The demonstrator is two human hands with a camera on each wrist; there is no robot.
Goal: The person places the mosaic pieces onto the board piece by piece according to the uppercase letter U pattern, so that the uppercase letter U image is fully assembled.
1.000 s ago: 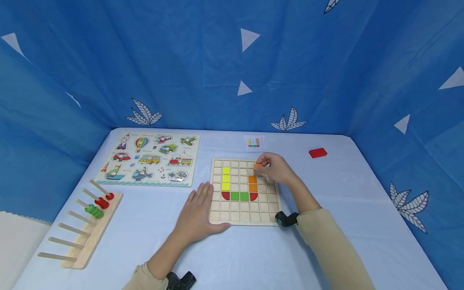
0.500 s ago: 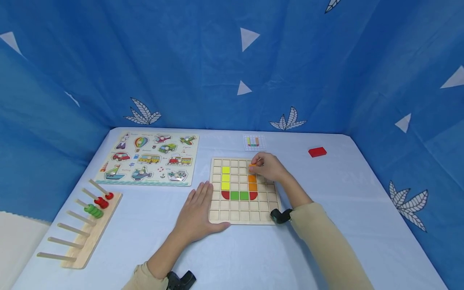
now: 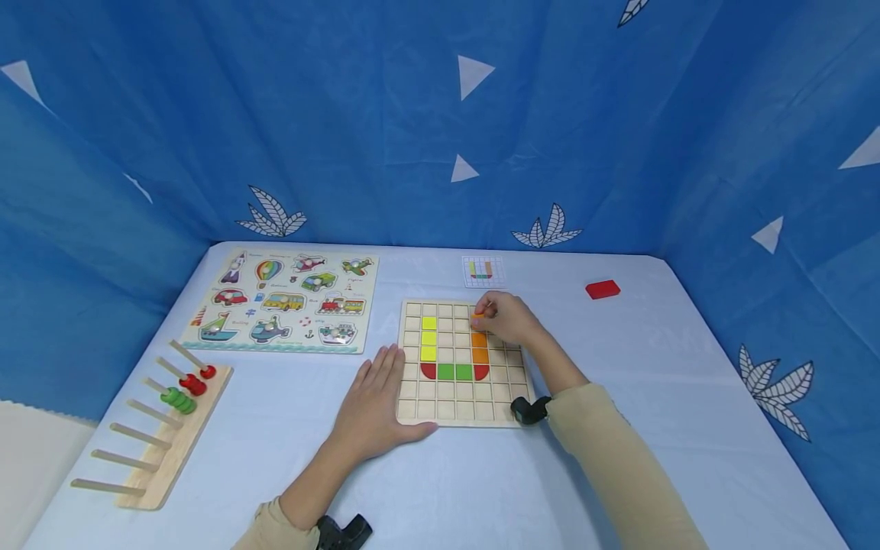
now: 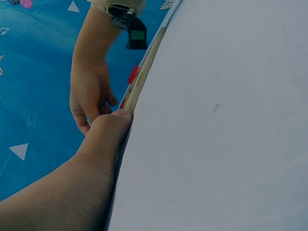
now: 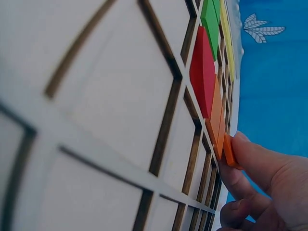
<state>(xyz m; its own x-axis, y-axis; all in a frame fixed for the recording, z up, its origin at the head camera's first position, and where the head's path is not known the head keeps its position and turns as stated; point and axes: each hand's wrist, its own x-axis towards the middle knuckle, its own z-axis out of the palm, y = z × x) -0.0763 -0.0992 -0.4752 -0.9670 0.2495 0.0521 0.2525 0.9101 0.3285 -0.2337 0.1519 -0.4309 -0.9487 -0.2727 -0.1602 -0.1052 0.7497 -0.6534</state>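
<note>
A wooden grid board (image 3: 447, 411) lies on the white table. Yellow square tiles (image 3: 428, 338) run down its left side, green tiles (image 3: 455, 372) lie between two rounded red tiles (image 3: 428, 371), and two orange tiles (image 3: 479, 348) fill cells on the right. My right hand (image 3: 509, 318) pinches another orange square tile (image 5: 231, 151) between thumb and finger; it is tilted, just beyond the placed orange ones. Flat beside the board's left edge rests my left hand (image 3: 371, 405), fingers straight, thumb (image 4: 113, 126) along the near edge.
A pattern card (image 3: 483, 272) lies behind the board, and a red block (image 3: 603, 289) at the back right. To the left are a vehicle picture puzzle (image 3: 237, 336) and a wooden peg rack (image 3: 161, 470) with red and green beads. Blue cloth (image 3: 385, 114) hangs behind.
My right hand has shifted slightly left with the orange tile, to over the column of orange tiles, and then hardly moved. The left hand has stayed in place.
</note>
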